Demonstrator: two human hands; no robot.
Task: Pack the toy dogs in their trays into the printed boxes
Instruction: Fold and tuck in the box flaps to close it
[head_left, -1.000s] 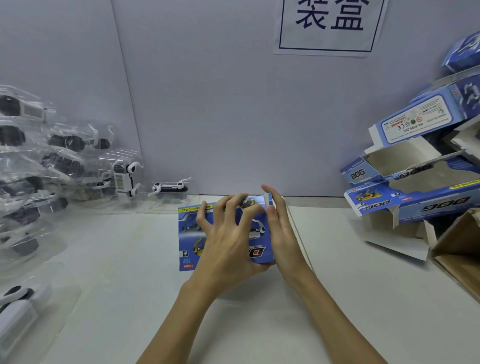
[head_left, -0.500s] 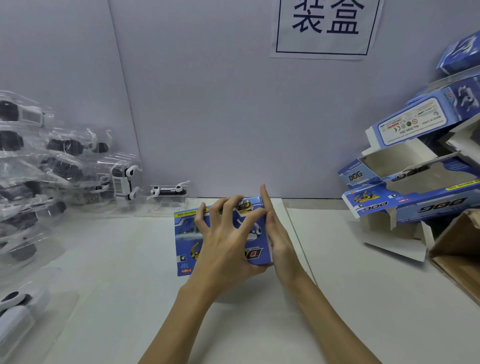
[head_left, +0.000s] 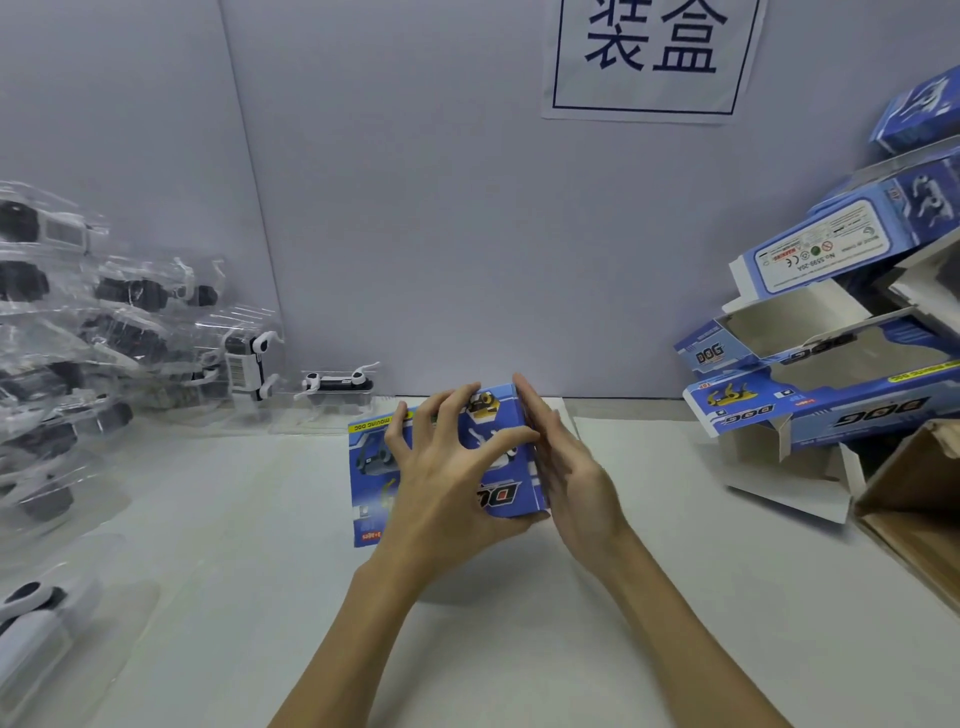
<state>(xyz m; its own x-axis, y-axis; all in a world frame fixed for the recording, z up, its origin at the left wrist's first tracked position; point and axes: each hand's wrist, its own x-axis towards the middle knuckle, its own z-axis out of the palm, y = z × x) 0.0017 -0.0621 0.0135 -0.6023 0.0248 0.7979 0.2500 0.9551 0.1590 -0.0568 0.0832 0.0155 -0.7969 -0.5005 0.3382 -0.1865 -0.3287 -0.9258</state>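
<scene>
A blue printed dog box (head_left: 506, 496) is held just above the white table (head_left: 234, 519) in the middle. My left hand (head_left: 447, 478) grips it from the front, fingers spread over its printed face and thumb under its near edge. My right hand (head_left: 566, 467) lies flat with straight fingers against the box's right end. Toy dogs in clear plastic trays (head_left: 104, 332) are piled at the left, and one dog in its tray (head_left: 337, 387) stands by the wall. Whether the held box contains a dog is hidden.
Open blue printed boxes (head_left: 831, 364) are stacked at the right. A brown cardboard carton (head_left: 914, 493) sits at the right edge. Another toy dog in a tray (head_left: 36, 618) lies at the near left. A wall with a printed sign (head_left: 649, 57) closes the back.
Both hands and the box have stayed almost in place. My right hand's fingers have settled flatter against the box's right end, and the view has shifted slightly.
</scene>
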